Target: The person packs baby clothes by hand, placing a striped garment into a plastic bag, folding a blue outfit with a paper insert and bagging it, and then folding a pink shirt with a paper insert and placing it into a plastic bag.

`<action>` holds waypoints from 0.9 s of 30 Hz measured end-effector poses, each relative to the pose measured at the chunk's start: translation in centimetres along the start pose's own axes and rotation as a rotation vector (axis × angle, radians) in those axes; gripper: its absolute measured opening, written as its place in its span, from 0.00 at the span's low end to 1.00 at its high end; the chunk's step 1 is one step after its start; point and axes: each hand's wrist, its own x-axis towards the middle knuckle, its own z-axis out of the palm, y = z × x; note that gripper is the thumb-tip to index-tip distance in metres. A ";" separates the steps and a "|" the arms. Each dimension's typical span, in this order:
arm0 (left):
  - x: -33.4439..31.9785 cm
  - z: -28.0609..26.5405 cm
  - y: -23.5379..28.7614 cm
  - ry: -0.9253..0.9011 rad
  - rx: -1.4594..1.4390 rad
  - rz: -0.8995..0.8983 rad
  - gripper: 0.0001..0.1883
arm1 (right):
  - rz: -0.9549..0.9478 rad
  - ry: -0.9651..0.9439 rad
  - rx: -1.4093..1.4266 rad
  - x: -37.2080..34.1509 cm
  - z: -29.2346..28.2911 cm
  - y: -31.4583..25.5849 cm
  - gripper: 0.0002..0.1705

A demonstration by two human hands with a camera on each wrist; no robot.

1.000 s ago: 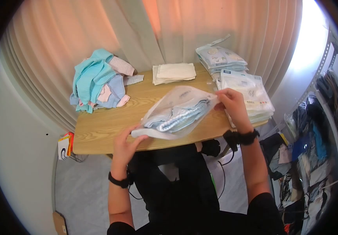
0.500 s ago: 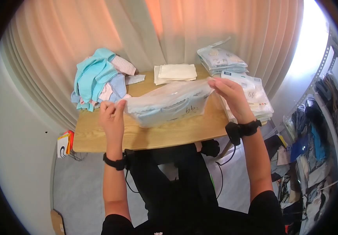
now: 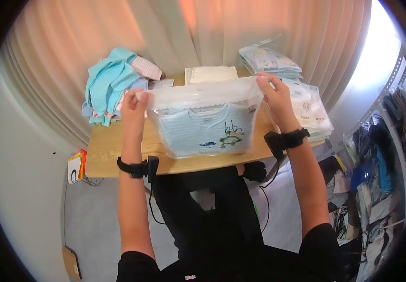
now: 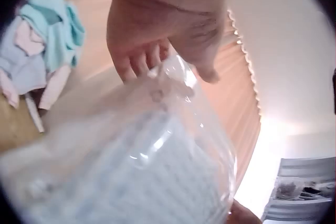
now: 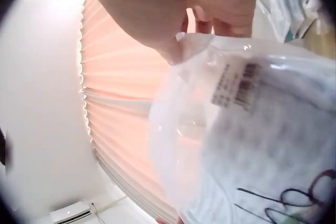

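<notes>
A clear plastic bag (image 3: 170, 145) hangs upright between both hands above the near part of the table. Inside it lies a folded light blue baby garment (image 3: 189, 127), with a green and blue animal print near its lower edge and a handwritten "66" over it. My left hand (image 3: 134, 110) pinches the bag's top left corner between thumb and fingers. At the opposite top corner my right hand (image 3: 278, 101) pinches the plastic. A barcode label (image 5: 236, 85) shows on the bag close below the right hand in the right wrist view.
A heap of turquoise, pink and blue clothes (image 3: 109, 84) lies at the table's back left. White flat pieces (image 3: 212, 74) are stacked at the back middle. Packed bags (image 3: 306, 108) are piled at the right, with more bags (image 3: 271, 61) behind. A rack of clothes (image 3: 372, 188) stands right.
The bag has gone from lying tilted low over the table to hanging upright, its printed front now facing me. Both hands have risen, and the left has moved to the bag's top left corner.
</notes>
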 end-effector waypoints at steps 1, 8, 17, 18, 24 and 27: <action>-0.9 0.0 -0.8 -0.109 -0.048 -0.043 0.18 | 0.106 -0.009 0.143 -0.1 0.2 1.1 0.13; -4.9 0.4 -10.8 -0.400 -0.056 -0.311 0.22 | 0.248 0.006 -0.080 -2.6 0.0 6.4 0.14; -3.8 2.0 -6.3 -0.366 0.001 -0.293 0.20 | 0.082 0.048 -0.043 -4.5 -2.3 7.0 0.07; -3.3 2.3 -4.6 -0.359 0.015 -0.223 0.20 | 0.059 0.041 -0.033 -4.2 -2.0 5.6 0.07; -0.6 3.5 5.4 -0.461 0.104 0.093 0.22 | -0.037 -0.474 -0.506 -3.6 0.2 -7.9 0.16; 1.4 4.6 7.3 -0.698 0.166 0.114 0.21 | 0.041 -0.864 -0.716 -3.4 1.3 -10.1 0.22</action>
